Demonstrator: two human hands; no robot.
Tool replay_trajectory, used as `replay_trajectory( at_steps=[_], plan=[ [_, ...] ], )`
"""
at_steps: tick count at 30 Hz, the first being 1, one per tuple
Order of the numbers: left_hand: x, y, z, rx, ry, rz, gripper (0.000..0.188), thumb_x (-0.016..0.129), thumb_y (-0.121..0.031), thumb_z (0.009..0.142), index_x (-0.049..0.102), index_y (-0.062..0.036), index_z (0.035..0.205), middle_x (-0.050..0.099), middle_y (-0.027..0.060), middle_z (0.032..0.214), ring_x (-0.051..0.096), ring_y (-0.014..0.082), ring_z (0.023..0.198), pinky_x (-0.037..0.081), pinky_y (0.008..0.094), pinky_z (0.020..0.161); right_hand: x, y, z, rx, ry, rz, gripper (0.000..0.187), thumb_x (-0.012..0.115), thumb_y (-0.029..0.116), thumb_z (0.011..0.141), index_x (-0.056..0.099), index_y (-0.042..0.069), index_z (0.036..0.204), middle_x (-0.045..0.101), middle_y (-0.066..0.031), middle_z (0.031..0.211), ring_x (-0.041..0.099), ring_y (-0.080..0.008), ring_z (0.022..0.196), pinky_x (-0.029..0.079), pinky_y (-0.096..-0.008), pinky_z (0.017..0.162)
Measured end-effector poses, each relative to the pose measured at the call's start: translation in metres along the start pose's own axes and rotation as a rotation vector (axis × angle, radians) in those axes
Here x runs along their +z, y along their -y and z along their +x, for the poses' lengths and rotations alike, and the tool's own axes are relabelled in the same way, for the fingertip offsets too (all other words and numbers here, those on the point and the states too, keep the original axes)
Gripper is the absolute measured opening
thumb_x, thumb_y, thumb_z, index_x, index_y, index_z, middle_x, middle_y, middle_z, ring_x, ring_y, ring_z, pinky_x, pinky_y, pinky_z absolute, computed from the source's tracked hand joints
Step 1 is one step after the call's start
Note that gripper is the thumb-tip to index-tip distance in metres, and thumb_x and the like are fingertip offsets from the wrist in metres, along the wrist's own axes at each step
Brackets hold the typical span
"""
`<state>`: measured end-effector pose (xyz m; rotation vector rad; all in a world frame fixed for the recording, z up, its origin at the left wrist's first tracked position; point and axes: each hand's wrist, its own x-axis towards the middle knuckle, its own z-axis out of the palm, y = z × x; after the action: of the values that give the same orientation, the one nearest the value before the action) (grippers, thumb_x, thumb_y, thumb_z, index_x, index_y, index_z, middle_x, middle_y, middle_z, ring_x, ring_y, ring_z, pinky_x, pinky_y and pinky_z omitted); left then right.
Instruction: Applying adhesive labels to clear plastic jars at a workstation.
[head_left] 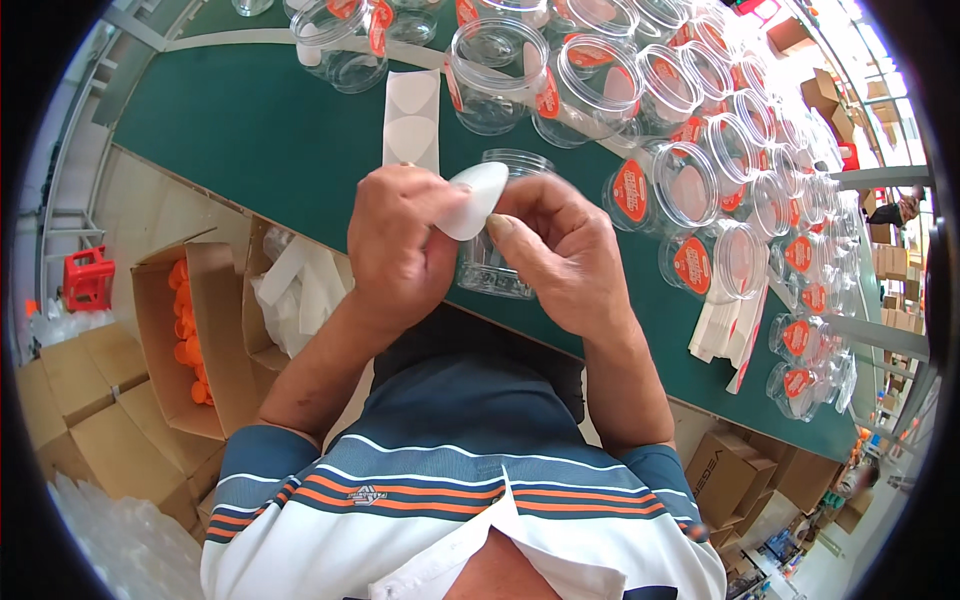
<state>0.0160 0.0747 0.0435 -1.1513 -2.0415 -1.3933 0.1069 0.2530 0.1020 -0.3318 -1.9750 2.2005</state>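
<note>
Between my two hands is a white rounded sticker (478,203), its pale side facing up. My left hand (400,240) pinches its left side, the fingers slightly blurred. At its right edge, the thumb and bent forefinger of my right hand (568,255) close on it. Below both hands a clear plastic jar (497,281) lies on its side on the green table (230,120), partly hidden by my fingers. Just beyond my left hand lies a white strip of stickers (411,115) with rounded shapes on it.
Many clear jars (497,75) with orange-red labels crowd the table's far and right parts. Folded white-and-red strips (722,325) lie near the right front edge. Left of the table stand a carton (220,340) of orange lids (185,325) and a box with white scraps (300,290).
</note>
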Motion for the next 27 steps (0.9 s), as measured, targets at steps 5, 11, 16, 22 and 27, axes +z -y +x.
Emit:
replay_trajectory(
  at_steps=[5,11,16,22,27],
  plan=[
    [0.005,-0.028,0.009,-0.607,0.029,-0.727,0.056,0.084,0.003,0.088,0.065,-0.0046,0.141,0.065,0.0142,0.137,0.062,0.027,0.128,0.056,0.0392,0.103,-0.006,-0.017,0.01,-0.079,0.023,0.183,0.024,0.079,0.008,0.105,0.071,-0.001,0.125,0.071,-0.0021,0.098,0.055,-0.0056,0.077,0.047,-0.0202,0.066],
    [0.026,-0.046,-0.003,-0.571,-0.031,-0.552,0.077,0.086,-0.003,0.088,0.052,-0.0036,0.157,0.058,0.0209,0.15,0.061,0.0308,0.136,0.054,0.0394,0.11,-0.018,-0.02,0.021,-0.129,-0.158,0.297,0.012,0.076,0.011,0.11,0.073,0.0,0.115,0.069,-0.0013,0.094,0.054,-0.0055,0.077,0.045,-0.0194,0.066],
    [0.034,-0.053,-0.028,-0.216,0.251,0.237,0.088,0.088,-0.009,0.087,0.044,-0.0008,0.163,0.053,0.0231,0.158,0.059,0.0358,0.14,0.051,0.0414,0.118,-0.057,-0.009,0.029,-0.048,-0.018,0.02,0.014,0.077,0.014,0.109,0.073,0.001,0.105,0.067,-0.0005,0.086,0.054,-0.0073,0.073,0.045,-0.0231,0.062],
    [0.013,-0.031,-0.032,-0.325,0.341,-0.027,0.091,0.088,-0.011,0.086,0.043,0.0011,0.164,0.053,0.0232,0.159,0.058,0.0395,0.142,0.049,0.0442,0.122,-0.076,0.008,0.038,0.041,0.212,-0.539,0.025,0.079,0.022,0.11,0.071,0.001,0.099,0.061,0.002,0.081,0.05,-0.007,0.069,0.043,-0.0226,0.061],
    [0.01,-0.023,-0.034,-0.297,0.396,-0.028,0.088,0.085,-0.009,0.086,0.044,0.0015,0.163,0.055,0.0233,0.158,0.058,0.0396,0.143,0.05,0.0444,0.12,-0.069,0.006,0.043,0.082,0.293,-0.684,0.03,0.079,0.023,0.109,0.068,0.002,0.091,0.058,0.0022,0.077,0.045,-0.0084,0.067,0.039,-0.0251,0.058]
  ],
)
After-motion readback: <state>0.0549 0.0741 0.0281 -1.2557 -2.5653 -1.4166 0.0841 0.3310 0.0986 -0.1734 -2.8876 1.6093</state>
